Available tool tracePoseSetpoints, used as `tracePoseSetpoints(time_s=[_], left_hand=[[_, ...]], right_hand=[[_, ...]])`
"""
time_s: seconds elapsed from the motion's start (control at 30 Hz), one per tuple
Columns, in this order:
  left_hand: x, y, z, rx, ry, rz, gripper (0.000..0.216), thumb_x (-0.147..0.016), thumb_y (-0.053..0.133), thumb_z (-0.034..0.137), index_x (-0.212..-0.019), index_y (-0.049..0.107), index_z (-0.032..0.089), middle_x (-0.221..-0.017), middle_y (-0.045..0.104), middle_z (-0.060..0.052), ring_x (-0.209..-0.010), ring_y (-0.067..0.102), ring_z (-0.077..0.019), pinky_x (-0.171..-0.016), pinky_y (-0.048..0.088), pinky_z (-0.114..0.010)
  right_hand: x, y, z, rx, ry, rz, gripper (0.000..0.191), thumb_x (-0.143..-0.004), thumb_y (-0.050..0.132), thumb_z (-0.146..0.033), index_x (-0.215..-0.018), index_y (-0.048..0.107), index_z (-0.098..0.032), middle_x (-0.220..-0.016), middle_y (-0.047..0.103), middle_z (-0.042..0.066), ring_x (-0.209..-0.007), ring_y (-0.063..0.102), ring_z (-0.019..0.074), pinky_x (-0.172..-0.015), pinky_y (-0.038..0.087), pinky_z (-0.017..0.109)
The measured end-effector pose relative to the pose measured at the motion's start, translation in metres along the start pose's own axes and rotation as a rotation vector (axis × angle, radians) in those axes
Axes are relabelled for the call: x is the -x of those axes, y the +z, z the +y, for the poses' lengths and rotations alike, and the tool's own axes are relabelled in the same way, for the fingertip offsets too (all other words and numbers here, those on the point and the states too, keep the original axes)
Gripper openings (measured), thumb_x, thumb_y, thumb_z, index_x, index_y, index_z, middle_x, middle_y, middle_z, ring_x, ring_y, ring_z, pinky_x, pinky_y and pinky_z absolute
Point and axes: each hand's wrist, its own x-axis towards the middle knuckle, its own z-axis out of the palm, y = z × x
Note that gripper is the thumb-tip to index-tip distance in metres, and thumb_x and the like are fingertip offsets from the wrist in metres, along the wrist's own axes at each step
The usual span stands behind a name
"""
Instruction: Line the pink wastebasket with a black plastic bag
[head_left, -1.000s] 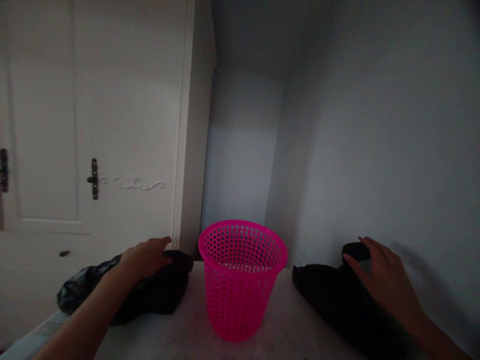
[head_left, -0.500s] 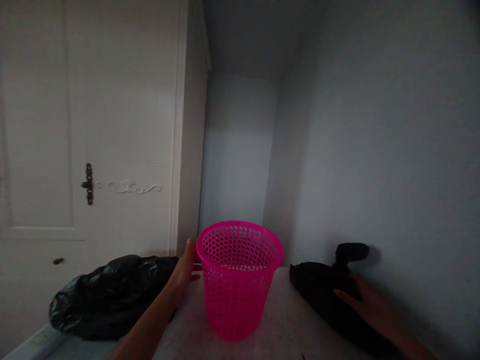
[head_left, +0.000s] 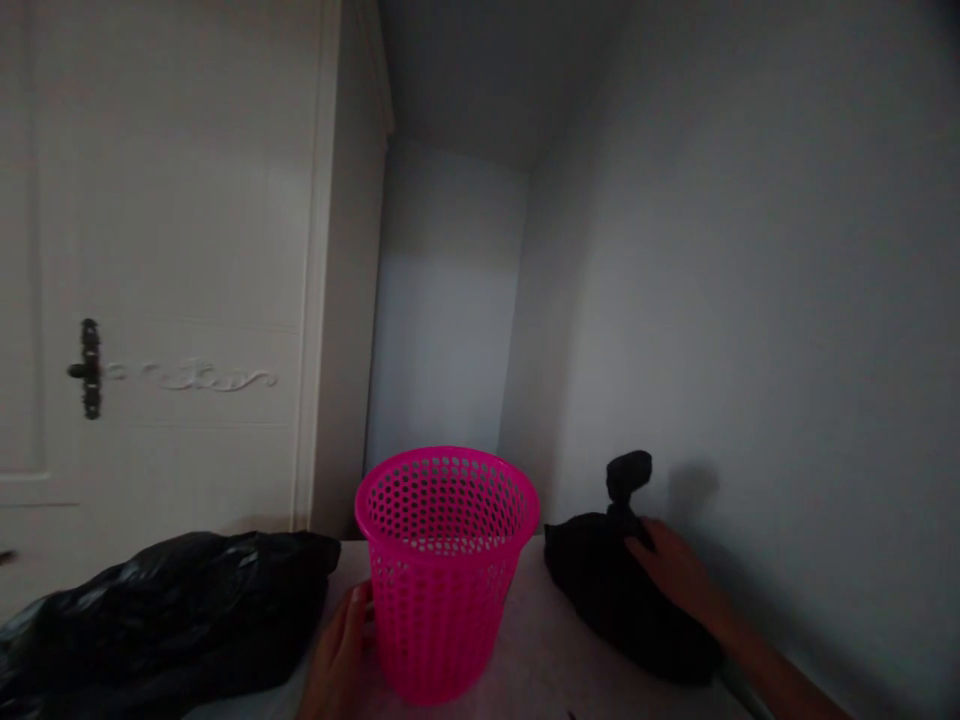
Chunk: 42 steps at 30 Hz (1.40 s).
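Observation:
A bright pink perforated basket [head_left: 447,570] stands upright on a pale surface [head_left: 547,670], and I see nothing inside it. My left hand [head_left: 341,650] rests against the basket's lower left side, fingers curved along the wall. My right hand [head_left: 675,575] lies on a tied black bag [head_left: 622,590] to the basket's right, fingers closed around it just below its knotted top. A larger shiny black bag [head_left: 165,620] lies to the left of the basket, with no hand on it.
A white cupboard door with a dark handle [head_left: 88,368] fills the left side. A plain white wall [head_left: 750,300] runs close behind the right-hand bag, and a narrow recess lies behind the basket. The light is dim.
My left hand left the left bag and came down beside the basket. My right hand slid along the right bag to its knot, which now stands upright. The view has shifted.

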Motion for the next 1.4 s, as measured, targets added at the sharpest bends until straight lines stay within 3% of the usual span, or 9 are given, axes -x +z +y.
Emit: tracePoseSetpoints(time_s=[0.27, 0.43, 0.53, 0.63, 0.77, 0.93, 1.1, 1.23, 1.4], left_hand=[[0.01, 0.008, 0.009, -0.038, 0.157, 0.09, 0.067, -0.086, 0.051, 0.085, -0.097, 0.077, 0.024, -0.107, 0.08, -0.01, -0.101, 0.075, -0.0328, -0.098, 0.06, -0.05], [-0.009, -0.003, 0.01, 0.033, 0.058, 0.261, 0.085, -0.072, 0.051, 0.095, -0.106, 0.073, 0.02, -0.107, 0.079, -0.016, -0.096, 0.076, -0.0371, -0.083, 0.061, -0.055], [-0.025, -0.008, 0.042, 0.052, 0.132, 0.337, 0.074, -0.08, 0.051, 0.086, -0.107, 0.071, 0.02, -0.113, 0.077, -0.015, -0.105, 0.073, -0.0355, -0.09, 0.059, -0.052], [-0.036, -0.006, 0.105, 0.089, 0.305, 0.374, 0.056, -0.09, 0.053, 0.069, -0.116, 0.069, 0.021, -0.122, 0.075, -0.012, -0.116, 0.07, -0.0318, -0.103, 0.054, -0.049], [-0.043, 0.004, 0.199, 0.004, 0.571, 0.367, 0.04, -0.093, 0.059, 0.044, -0.125, 0.066, 0.02, -0.125, 0.075, -0.012, -0.115, 0.069, -0.0261, -0.101, 0.054, -0.041], [-0.06, 0.031, 0.259, -0.144, 0.647, 0.027, 0.049, -0.094, 0.059, 0.041, -0.134, 0.064, 0.014, -0.119, 0.078, -0.015, -0.101, 0.073, -0.0232, -0.089, 0.058, -0.038], [-0.077, 0.055, 0.262, -0.336, 0.596, -0.177, 0.05, -0.097, 0.058, 0.037, -0.139, 0.061, 0.012, -0.135, 0.072, -0.018, -0.105, 0.074, -0.0236, -0.087, 0.058, -0.035], [-0.086, 0.053, 0.248, -0.496, 0.525, -0.205, 0.052, -0.088, 0.064, 0.02, -0.139, 0.06, 0.01, -0.129, 0.074, -0.02, -0.088, 0.075, -0.0226, -0.078, 0.056, -0.035], [-0.091, 0.04, 0.237, -0.631, 0.525, -0.179, 0.041, -0.083, 0.067, 0.016, -0.124, 0.069, 0.018, -0.104, 0.078, -0.01, -0.083, 0.072, -0.0226, -0.076, 0.051, -0.033]], right_hand=[[-0.057, -0.051, -0.108, -0.038, -0.086, 0.201, 0.027, -0.09, 0.045, -0.053, -0.083, 0.051, -0.028, -0.079, 0.067, 0.006, -0.08, 0.066, 0.0296, -0.073, 0.044, 0.038], [-0.103, -0.108, -0.193, -0.063, -0.276, 0.481, 0.027, -0.092, 0.052, -0.052, -0.081, 0.048, -0.027, -0.074, 0.058, 0.002, -0.074, 0.057, 0.0249, -0.069, 0.038, 0.035], [-0.125, -0.125, -0.24, -0.043, -0.486, 0.524, 0.024, -0.095, 0.055, -0.046, -0.085, 0.053, -0.025, -0.083, 0.063, 0.005, -0.08, 0.058, 0.0248, -0.074, 0.042, 0.035], [-0.139, -0.122, -0.278, 0.039, -0.581, 0.508, 0.018, -0.098, 0.056, -0.037, -0.097, 0.065, -0.021, -0.097, 0.068, 0.01, -0.093, 0.061, 0.0283, -0.084, 0.046, 0.038], [-0.143, -0.098, -0.315, 0.126, -0.582, 0.358, 0.022, -0.102, 0.057, -0.031, -0.108, 0.073, -0.017, -0.105, 0.07, 0.013, -0.101, 0.064, 0.029, -0.093, 0.048, 0.041], [-0.141, -0.056, -0.347, 0.001, -0.56, 0.05, 0.017, -0.095, 0.07, -0.029, -0.105, 0.076, -0.016, -0.106, 0.073, 0.013, -0.106, 0.066, 0.0276, -0.094, 0.049, 0.037], [-0.134, -0.01, -0.366, -0.255, -0.447, -0.349, 0.016, -0.076, 0.086, -0.025, -0.087, 0.078, -0.018, -0.081, 0.073, 0.004, -0.086, 0.066, 0.0207, -0.078, 0.048, 0.028], [-0.115, 0.014, -0.361, -0.405, -0.366, -0.588, 0.017, -0.087, 0.074, -0.03, -0.083, 0.076, -0.014, -0.065, 0.068, 0.001, -0.062, 0.061, 0.0149, -0.061, 0.046, 0.026], [-0.104, 0.024, -0.343, -0.601, -0.343, -0.721, 0.03, -0.096, 0.068, -0.043, -0.094, 0.077, -0.015, -0.074, 0.073, 0.001, -0.064, 0.062, 0.0141, -0.064, 0.049, 0.025]])
